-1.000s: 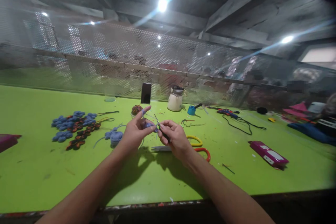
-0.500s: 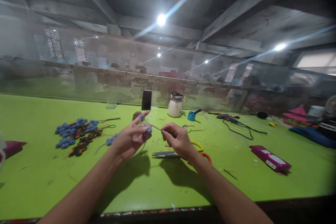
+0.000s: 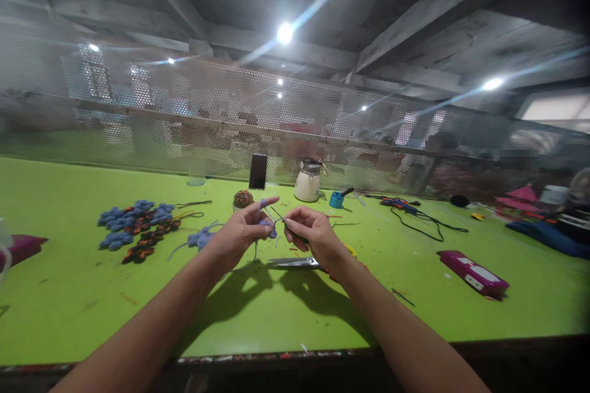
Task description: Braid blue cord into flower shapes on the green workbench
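Note:
Between thumb and fingers, my left hand (image 3: 246,228) pinches a small blue-violet crochet piece (image 3: 273,232); its yarn wraps the raised index finger. My right hand (image 3: 310,227) is closed on a thin crochet hook (image 3: 278,214), whose tip meets the yarn at the piece. Under my right forearm lie scissors (image 3: 295,263), blades toward the left, handles partly covered. Behind my left hand rests a multicoloured yarn ball (image 3: 243,199). A blue crocheted flower (image 3: 200,237) with loose yarn tails lies left of that hand.
Blue crocheted flowers (image 3: 115,219) and dark orange-black ones (image 3: 146,239) lie at left. At the back stand a phone-like dark panel (image 3: 259,172), a cream jar (image 3: 307,183) and a blue pot (image 3: 337,199). A purple case (image 3: 474,274) and a corded tool (image 3: 397,204) are at right.
My left hand has shifted right and turned, bringing the crochet piece close to my right fingers. The yarn ball and the loose blue flower show more now.

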